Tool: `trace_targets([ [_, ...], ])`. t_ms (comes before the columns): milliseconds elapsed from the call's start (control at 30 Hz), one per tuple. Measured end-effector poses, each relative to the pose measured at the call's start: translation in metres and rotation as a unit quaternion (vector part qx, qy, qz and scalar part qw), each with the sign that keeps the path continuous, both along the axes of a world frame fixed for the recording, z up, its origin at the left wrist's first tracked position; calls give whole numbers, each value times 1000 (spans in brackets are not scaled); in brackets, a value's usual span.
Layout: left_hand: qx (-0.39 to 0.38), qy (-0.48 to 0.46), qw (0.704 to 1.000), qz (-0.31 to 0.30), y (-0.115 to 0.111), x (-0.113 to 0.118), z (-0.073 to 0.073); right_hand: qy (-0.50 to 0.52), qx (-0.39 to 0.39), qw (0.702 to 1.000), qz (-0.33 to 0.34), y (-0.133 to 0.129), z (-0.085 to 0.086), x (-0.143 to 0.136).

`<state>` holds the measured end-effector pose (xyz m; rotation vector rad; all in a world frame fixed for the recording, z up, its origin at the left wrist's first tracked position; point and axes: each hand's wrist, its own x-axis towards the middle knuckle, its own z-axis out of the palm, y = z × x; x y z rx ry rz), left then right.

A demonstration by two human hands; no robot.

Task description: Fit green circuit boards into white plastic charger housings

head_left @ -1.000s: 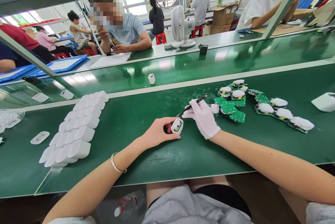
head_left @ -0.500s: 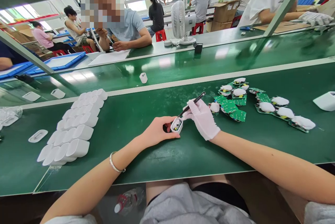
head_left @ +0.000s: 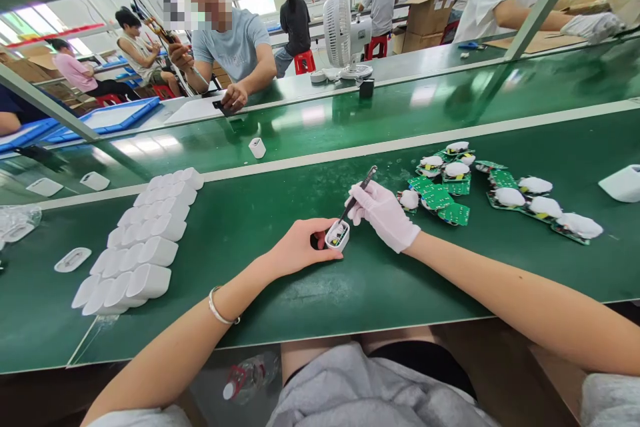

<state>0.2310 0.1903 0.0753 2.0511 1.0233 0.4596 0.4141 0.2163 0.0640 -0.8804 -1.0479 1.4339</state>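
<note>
My bare left hand (head_left: 307, 245) grips a small white plastic housing (head_left: 343, 246) between thumb and fingers, its open end facing up. Inside the housing sit a circuit board and parts with white and yellow on them. In my white-gloved right hand (head_left: 377, 210) is a pair of black tweezers (head_left: 363, 187), tilted, with the tips down at the housing's opening. Whether the tips pinch anything I cannot tell. To the right of the glove lie several green circuit boards (head_left: 436, 195) with white-topped parts. Rows of white housings (head_left: 149, 278) stand together on the left.
A loose white oval piece (head_left: 73, 260) lies left of the rows. Another white housing (head_left: 621, 184) rests at the far right. One more small housing (head_left: 257, 148) is on the green belt beyond the pale strip. Across it, a co-worker's hand (head_left: 234, 98) holds something black near a white fan (head_left: 337, 30).
The tweezers stand more upright, and my right hand has shifted slightly left and up. The small housing on the belt has moved left. The co-worker's hand has reached down toward the belt.
</note>
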Motion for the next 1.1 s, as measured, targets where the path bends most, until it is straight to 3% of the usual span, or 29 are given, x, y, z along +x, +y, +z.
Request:
trace_targets([
  [167, -2, 3, 1000, 2, 0, 1, 0, -4, 18, 1000, 5, -10, 10, -3],
  [400, 2, 1, 1000, -4, 0, 1, 0, -56, 13, 998, 24, -3, -3, -7],
  [633, 9, 5, 1000, -1, 0, 1, 1, -44, 20, 999, 15, -7, -1, -8],
  [867, 4, 0, 1000, -6, 1, 0, -1, -141, 2, 988, -60, 3, 5, 2],
  [933, 5, -2, 1000, -7, 1, -2, -2, -257, 26, 962, -93, 6, 11, 13],
  [1000, 4, 0, 1000, -8, 1, -5, -2, -402, 62, 909, -86, 6, 17, 25],
  [1033, 0, 2, 1000, -9, 1, -6, -2, -474, 77, 875, -65, 4, 19, 29],
  [1100, -8, 3, 1000, -14, 2, -9, -1, -633, 99, 768, -20, -3, 20, 34],
])
